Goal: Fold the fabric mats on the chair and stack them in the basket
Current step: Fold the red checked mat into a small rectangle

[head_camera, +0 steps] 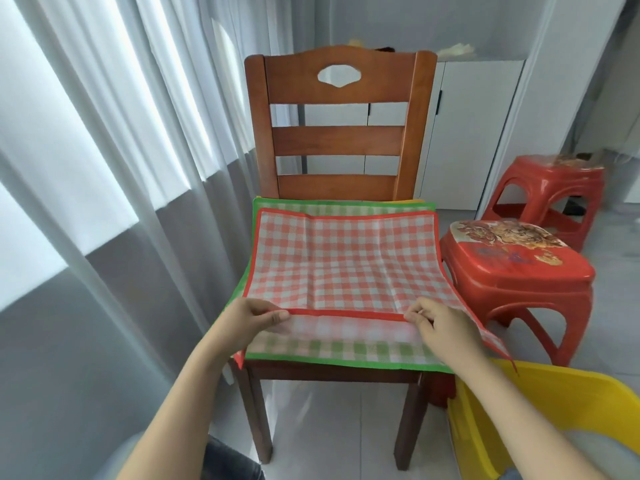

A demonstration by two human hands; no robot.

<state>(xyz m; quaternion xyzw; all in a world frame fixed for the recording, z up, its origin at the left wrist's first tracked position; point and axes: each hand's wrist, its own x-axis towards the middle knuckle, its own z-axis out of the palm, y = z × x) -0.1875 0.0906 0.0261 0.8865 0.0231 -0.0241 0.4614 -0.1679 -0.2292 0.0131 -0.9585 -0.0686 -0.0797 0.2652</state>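
Red-checked mat on chair seat, atop green-checked mat | left hand and right hand each pinch its near red hem | carry hem evenly to far edge, align corners | yellow basket near right | red stools beyond, clear.

We have one view only, from a wide-angle camera on the head, looking forward and steeply down. It faces the chair square on from just in front, seat close below us, backrest rising to the upper middle. Both forearms enter from the bottom edge. Curtains bend at the left, stools sit at the right.
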